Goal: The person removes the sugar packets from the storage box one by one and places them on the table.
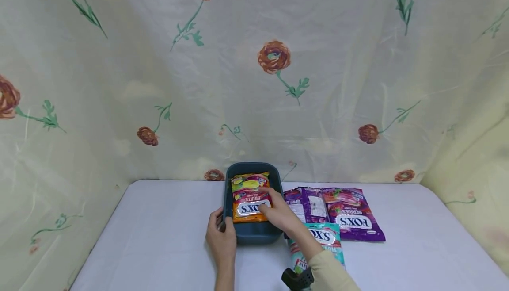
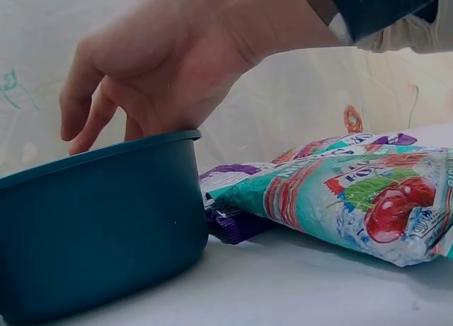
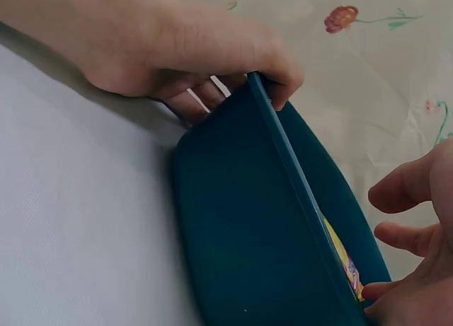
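A dark teal plastic tub [image 1: 255, 239] stands at the back of the white table. Inside it lies an orange and yellow bag of FOX'S fruits candy [image 1: 248, 193], face up. My left hand [image 1: 223, 235] grips the tub's left wall; the right wrist view shows its thumb hooked over the rim and the other fingers outside. My right hand [image 1: 280, 211] reaches over the tub's right rim onto the candy bag, its fingers [image 3: 407, 191] spread apart and loosely bent. In the left wrist view, those fingers dip below the rim.
Right of the tub lie purple FOX'S berries bags [image 1: 354, 220], one showing its back side [image 1: 316, 204]. A teal FOX'S bag [image 2: 340, 206] with cherries overlaps them in front, partly under my right forearm. A flowered curtain [image 1: 318, 105] hangs behind the table.
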The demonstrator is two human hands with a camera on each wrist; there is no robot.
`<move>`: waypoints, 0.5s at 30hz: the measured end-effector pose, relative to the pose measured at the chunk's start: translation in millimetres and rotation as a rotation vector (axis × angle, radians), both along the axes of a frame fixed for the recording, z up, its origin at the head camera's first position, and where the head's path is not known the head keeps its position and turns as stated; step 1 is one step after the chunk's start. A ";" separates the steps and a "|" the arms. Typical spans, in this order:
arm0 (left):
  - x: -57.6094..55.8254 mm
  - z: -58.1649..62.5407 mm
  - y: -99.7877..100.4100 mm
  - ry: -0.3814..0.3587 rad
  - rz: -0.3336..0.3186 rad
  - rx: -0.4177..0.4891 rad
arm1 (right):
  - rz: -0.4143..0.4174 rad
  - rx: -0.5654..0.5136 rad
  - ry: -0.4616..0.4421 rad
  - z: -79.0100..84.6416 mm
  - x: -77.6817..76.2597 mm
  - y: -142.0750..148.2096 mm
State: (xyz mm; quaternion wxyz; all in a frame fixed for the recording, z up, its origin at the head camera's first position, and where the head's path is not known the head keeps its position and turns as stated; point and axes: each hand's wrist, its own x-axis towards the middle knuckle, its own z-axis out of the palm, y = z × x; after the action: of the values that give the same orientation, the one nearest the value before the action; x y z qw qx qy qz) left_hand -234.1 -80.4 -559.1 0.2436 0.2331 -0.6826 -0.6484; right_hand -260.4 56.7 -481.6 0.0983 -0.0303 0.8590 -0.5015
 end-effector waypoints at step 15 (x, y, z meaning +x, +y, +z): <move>-0.6 -1.2 -1.1 0.000 -0.007 -0.002 | -0.007 0.007 0.008 -5.4 -8.9 -2.8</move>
State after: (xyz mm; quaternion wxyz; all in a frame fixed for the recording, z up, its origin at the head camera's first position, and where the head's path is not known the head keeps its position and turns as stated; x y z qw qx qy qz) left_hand -234.7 -81.5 -560.3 0.2416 0.2304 -0.6841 -0.6484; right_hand -269.3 53.9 -487.1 0.0930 -0.0288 0.8612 -0.4989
